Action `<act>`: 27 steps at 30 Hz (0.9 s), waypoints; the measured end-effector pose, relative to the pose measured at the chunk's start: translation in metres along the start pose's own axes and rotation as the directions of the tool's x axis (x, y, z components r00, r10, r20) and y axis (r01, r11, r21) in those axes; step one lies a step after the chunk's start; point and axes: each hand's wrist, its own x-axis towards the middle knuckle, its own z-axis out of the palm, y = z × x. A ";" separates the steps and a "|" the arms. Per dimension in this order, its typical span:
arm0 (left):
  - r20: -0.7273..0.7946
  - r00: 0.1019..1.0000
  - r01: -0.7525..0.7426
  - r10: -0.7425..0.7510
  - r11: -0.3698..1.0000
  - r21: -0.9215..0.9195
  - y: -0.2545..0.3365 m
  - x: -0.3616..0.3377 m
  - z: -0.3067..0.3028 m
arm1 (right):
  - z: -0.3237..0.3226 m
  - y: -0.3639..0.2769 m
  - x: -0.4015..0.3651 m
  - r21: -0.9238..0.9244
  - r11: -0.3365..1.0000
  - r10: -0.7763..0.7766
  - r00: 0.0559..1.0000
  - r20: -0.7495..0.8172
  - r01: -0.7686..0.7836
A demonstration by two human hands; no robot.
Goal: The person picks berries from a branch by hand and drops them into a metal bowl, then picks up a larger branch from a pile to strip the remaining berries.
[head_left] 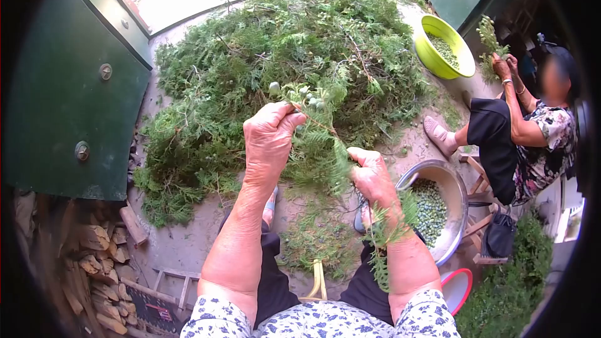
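Observation:
My right hand [375, 178] is closed round the lower stem of an evergreen sprig [340, 166], whose flat green fronds also hang down along my right forearm. The fingertips of my left hand [272, 131] pinch the sprig's upper end, beside a cluster of pale green cones [313, 101]. What exactly lies between those fingertips is partly hidden. Past my hands spreads a large heap of cut evergreen branches [250, 56]. Near my right hand, a metal basin [460, 213] holds many small green cones [431, 213].
A yellow-green basin [422, 50] with cones stands at the far right. Beside it another person [532, 131] sits holding a sprig [491, 44]. Split firewood [100, 263] is stacked at lower left, below a green door [75, 100]. A red-rimmed container [457, 291] sits by my right elbow.

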 end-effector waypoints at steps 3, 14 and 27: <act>-0.010 0.986 -0.152 0.165 0.928 0.339 0.002 -0.004 -0.003 | -0.006 -0.009 -0.004 -0.319 0.940 -0.131 0.991 0.000 0.124; -0.046 0.972 -0.181 0.231 0.855 0.486 -0.008 -0.007 0.000 | -0.002 0.000 -0.007 -0.486 0.831 -0.334 0.941 -0.048 0.270; 0.329 0.614 0.642 -0.718 0.211 -0.737 -0.012 -0.002 -0.010 | -0.026 -0.007 -0.011 -0.368 0.907 -0.270 0.953 -0.138 0.203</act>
